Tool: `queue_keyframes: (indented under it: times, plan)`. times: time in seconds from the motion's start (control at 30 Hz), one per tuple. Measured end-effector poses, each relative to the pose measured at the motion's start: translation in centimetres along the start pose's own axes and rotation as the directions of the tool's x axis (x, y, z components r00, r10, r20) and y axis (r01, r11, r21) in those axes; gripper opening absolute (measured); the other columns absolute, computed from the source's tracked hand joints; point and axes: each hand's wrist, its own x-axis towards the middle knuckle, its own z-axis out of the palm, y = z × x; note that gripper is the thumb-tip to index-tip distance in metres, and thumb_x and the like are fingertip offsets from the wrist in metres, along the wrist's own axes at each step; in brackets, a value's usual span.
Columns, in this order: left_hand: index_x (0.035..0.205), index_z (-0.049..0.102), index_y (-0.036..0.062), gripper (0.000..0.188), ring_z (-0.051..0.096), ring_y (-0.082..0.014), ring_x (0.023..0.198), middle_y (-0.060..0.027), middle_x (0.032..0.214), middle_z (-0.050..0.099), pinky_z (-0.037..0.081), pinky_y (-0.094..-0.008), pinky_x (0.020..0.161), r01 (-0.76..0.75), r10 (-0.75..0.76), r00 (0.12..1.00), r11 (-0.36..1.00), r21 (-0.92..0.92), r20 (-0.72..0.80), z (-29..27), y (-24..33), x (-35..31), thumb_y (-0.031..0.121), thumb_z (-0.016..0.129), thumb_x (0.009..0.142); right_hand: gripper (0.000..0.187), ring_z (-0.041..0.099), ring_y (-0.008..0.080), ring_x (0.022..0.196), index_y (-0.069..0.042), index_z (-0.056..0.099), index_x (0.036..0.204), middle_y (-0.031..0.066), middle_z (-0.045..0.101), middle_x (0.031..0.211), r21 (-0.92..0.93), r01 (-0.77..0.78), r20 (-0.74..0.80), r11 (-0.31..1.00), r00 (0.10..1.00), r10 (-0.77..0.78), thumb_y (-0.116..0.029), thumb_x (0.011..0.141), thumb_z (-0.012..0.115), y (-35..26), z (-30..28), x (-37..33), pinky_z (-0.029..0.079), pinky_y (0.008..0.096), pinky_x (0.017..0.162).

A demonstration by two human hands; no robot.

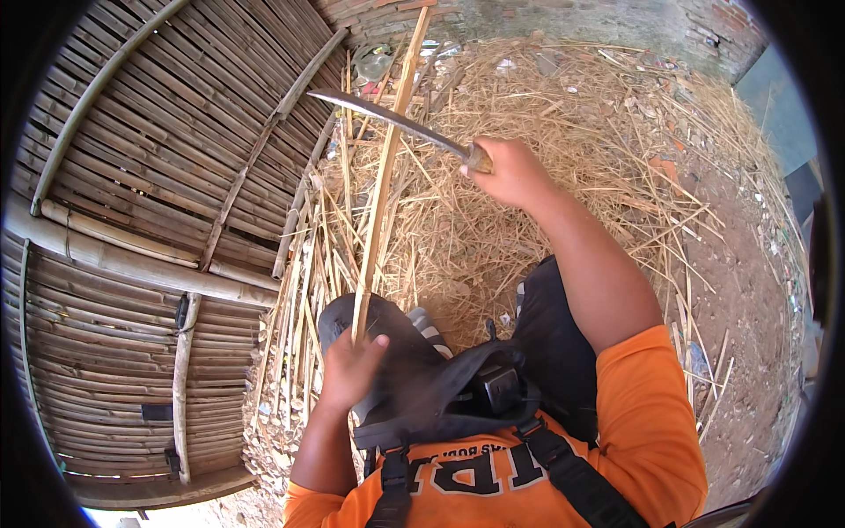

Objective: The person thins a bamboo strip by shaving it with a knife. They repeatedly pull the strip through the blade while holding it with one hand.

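A long, pale bamboo strip point(385, 167) slants up and away from my left knee toward the far wall. Its near end is gripped in my left hand point(350, 365), thumb out along the side. My right hand point(509, 172) is closed round the wooden handle of a long machete point(396, 119). The dark, slightly curved blade points left and crosses the strip in its upper part. Whether the blade touches the strip or hangs above it, I cannot tell.
A wall of bamboo slats point(158, 132) rises on the left, with cut strips point(295, 326) lying along its foot. Straw-like shavings point(528, 106) cover the ground ahead. Bare dirt point(739, 264) lies to the right, and a brick wall point(598, 22) stands at the back.
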Motion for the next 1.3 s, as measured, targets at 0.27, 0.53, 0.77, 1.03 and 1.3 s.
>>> queue_keyframes:
  times: [0.27, 0.53, 0.77, 1.03, 1.3]
  plan:
    - [0.083, 0.057, 0.0001, 0.042, 0.063, -0.0282, 0.064, -0.0172, 0.07, 0.064, 0.05, -0.0419, 0.062, -0.078, 0.113, 0.967, 0.985, 0.156, -0.227, 1.4, -0.3, 1.3, 0.036, 0.079, 0.088, 0.014, 0.068, 0.0256, 0.063, -0.013, 0.065, 0.089, 0.007, 0.066, 0.07, -0.264, 0.584, 0.258, 0.768, 0.81, -0.527, -0.017, 0.08, 0.075, -4.7, 4.2, -4.2, 0.054, 0.0407, 0.057]
    - [0.084, 0.059, -0.0017, 0.043, 0.066, -0.04, 0.059, -0.0214, 0.065, 0.063, 0.051, -0.0437, 0.055, -0.091, 0.204, 0.921, 0.941, 0.327, -0.331, 0.2, -0.6, 0.1, 0.035, 0.08, 0.086, 0.012, 0.068, 0.0259, 0.064, -0.013, 0.067, 0.091, 0.0083, 0.068, 0.072, -0.259, 0.301, -0.082, 0.918, 0.94, -0.331, -0.014, 0.08, 0.073, -1.7, -0.2, -1.9, 0.055, 0.0416, 0.061]
    - [0.083, 0.06, -0.0013, 0.042, 0.066, -0.0412, 0.061, -0.0215, 0.066, 0.064, 0.052, -0.045, 0.056, -0.215, 0.328, 0.9, 0.906, 0.364, -0.286, 1.2, 1.0, -0.1, 0.036, 0.08, 0.086, 0.011, 0.068, 0.0257, 0.064, -0.014, 0.065, 0.088, 0.0076, 0.066, 0.069, -0.258, 0.589, 0.136, 0.766, 0.807, -0.575, -0.014, 0.08, 0.073, -5.0, 4.3, -4.0, 0.055, 0.0431, 0.061]
    - [0.084, 0.06, -0.0018, 0.042, 0.067, -0.0375, 0.064, -0.0203, 0.068, 0.065, 0.053, -0.0445, 0.06, -0.084, 0.22, 0.931, 0.906, 0.416, -0.291, -0.2, -0.1, -0.2, 0.035, 0.079, 0.087, 0.015, 0.069, 0.0249, 0.064, -0.014, 0.072, 0.101, 0.0104, 0.069, 0.073, -0.112, 0.181, -0.01, 0.977, 0.983, -0.183, -0.012, 0.086, 0.068, -2.0, -0.1, -1.0, 0.055, 0.0421, 0.061]
    - [0.081, 0.058, -0.0012, 0.039, 0.062, -0.0293, 0.058, -0.0159, 0.066, 0.062, 0.051, -0.0407, 0.058, -0.234, 0.271, 0.954, 0.941, 0.243, -0.132, 1.2, -0.3, 0.3, 0.032, 0.079, 0.088, 0.014, 0.067, 0.0241, 0.063, -0.011, 0.069, 0.097, 0.008, 0.068, 0.072, -0.216, 0.587, 0.352, 0.78, 0.792, -0.499, -0.021, 0.087, 0.072, -5.5, 4.1, -4.2, 0.054, 0.0397, 0.06]
